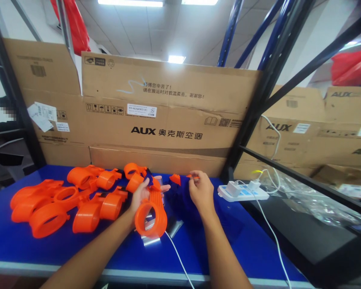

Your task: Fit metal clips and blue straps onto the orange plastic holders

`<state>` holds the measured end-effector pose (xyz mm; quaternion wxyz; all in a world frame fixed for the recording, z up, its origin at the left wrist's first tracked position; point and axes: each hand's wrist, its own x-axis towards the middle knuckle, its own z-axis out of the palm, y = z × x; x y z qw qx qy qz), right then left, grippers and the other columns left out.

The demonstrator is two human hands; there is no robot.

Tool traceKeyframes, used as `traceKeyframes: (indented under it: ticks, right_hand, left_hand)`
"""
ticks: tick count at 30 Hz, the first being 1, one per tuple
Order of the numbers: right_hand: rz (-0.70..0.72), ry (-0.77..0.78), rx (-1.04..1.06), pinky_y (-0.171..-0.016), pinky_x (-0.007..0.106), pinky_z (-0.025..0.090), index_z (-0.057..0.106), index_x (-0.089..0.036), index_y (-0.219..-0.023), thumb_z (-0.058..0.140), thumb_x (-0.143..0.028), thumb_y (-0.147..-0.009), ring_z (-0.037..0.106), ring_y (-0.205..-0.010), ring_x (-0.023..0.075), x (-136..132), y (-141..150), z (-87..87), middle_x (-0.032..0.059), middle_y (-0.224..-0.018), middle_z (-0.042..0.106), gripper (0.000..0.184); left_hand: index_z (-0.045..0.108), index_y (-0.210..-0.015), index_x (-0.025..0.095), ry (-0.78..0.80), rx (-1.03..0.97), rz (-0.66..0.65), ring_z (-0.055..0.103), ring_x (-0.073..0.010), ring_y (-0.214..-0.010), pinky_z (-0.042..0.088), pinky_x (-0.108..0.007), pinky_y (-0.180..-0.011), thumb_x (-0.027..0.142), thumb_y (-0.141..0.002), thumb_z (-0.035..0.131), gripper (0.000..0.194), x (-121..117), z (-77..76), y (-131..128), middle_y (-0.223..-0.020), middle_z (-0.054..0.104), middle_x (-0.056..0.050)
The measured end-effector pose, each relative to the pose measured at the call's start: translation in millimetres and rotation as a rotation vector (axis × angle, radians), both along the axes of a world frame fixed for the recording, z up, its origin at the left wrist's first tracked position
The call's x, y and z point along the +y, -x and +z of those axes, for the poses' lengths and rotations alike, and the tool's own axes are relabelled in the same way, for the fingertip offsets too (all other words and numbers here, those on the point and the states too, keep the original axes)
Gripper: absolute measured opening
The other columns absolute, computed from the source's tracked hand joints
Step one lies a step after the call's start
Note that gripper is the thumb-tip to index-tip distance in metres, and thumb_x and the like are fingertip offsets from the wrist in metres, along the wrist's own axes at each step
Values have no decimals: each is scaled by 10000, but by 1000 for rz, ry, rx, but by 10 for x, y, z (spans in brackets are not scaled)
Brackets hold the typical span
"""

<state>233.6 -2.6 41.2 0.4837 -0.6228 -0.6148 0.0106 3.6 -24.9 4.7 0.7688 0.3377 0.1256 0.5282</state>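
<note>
My left hand (140, 196) is closed on an orange plastic tape dispenser (158, 218), whose open ring hangs toward me. Over the table, my right hand (202, 192) has its thumb and fingers pinched together. A small orange piece (193, 176) shows at its fingertips. Another small orange piece (175, 179) lies on the blue tabletop between my hands. Several more orange tape dispensers (49, 218) are heaped on the left, some reaching close to my left hand. Partly hidden behind the held dispenser are silvery flat pieces (152, 241) and what looks like a phone (161, 185).
A tall cardboard panel (168, 116) closes off the back of the blue table (9, 241). On the right, a white power strip (243, 190) with plugs and cables sits beside a black rack post (255, 100). A white cable (179, 257) crosses the front edge.
</note>
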Motion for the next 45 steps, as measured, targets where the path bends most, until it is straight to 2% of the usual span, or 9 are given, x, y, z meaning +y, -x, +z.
traceKeyframes:
  ticks: [5,9,14,21,28,33,38,42,45]
  right_hand:
    - [272,-12,166,-822,399,581,680,-203,-1100,565,-384,-956,691,-972,279,12,211,-111,150,-1173,705,258]
    - [442,-109,359,-812,386,604,676,-214,-1059,712,-500,-891,710,-910,248,-31,396,-169,109,-1048,717,334]
    - [662,-47,647,-856,375,611,682,-218,-1078,830,-501,-812,739,-901,226,-121,596,-176,77,-987,742,415]
    - [788,29,720,-1001,472,569,798,-238,-1113,767,-528,-873,744,-1034,285,-176,649,-172,77,-1002,811,378]
    - [952,188,647,-1080,544,518,806,-271,-1188,821,-573,-822,701,-1209,334,-269,599,-76,93,-1204,798,474]
    - [937,204,626,-1056,516,538,758,-270,-1282,787,-564,-863,712,-1175,305,-307,617,-39,85,-1275,770,512]
    - [712,69,703,-851,386,600,768,-242,-1173,744,-597,-883,737,-1022,276,-204,562,-59,87,-1096,803,459]
    - [683,80,722,-695,339,583,755,-220,-1066,709,-612,-902,725,-765,235,-180,486,-61,57,-893,786,427]
    - [726,71,700,-716,352,591,740,-225,-1000,752,-566,-880,714,-733,223,-201,469,-52,42,-878,769,362]
  left_hand:
    - [543,-1470,195,-30,4,-13,666,-402,-1256,517,-541,-1007,532,-917,675,661,43,-92,-49,-1353,700,-226]
    - [568,-1439,192,-22,19,46,666,-377,-1261,521,-516,-1022,512,-931,666,608,73,-92,-48,-1356,704,-210]
    - [545,-1473,176,-10,-34,78,669,-372,-1254,515,-513,-1047,525,-926,672,661,67,-66,-49,-1311,726,-203]
    - [458,-1555,189,-55,-120,67,655,-392,-1272,471,-571,-1089,510,-929,657,731,24,-53,-54,-1337,707,-198]
    - [503,-1521,217,-84,-123,114,741,-351,-1030,590,-501,-887,564,-889,680,742,-27,49,67,-1057,773,-121]
    - [600,-1399,192,-91,-131,156,748,-303,-919,594,-420,-792,574,-886,682,645,-12,71,28,-1032,771,-119]
    - [712,-1086,130,-37,-15,206,675,-208,-620,562,-349,-637,675,-890,657,582,17,13,-33,-798,742,-89]
    - [706,-1101,154,-14,20,235,748,-276,-862,590,-401,-816,568,-865,756,479,-2,-9,-136,-957,774,-109]
    - [665,-1164,216,-44,-7,293,739,-291,-1040,567,-417,-929,409,-827,837,426,-12,-24,-192,-1056,773,-82]
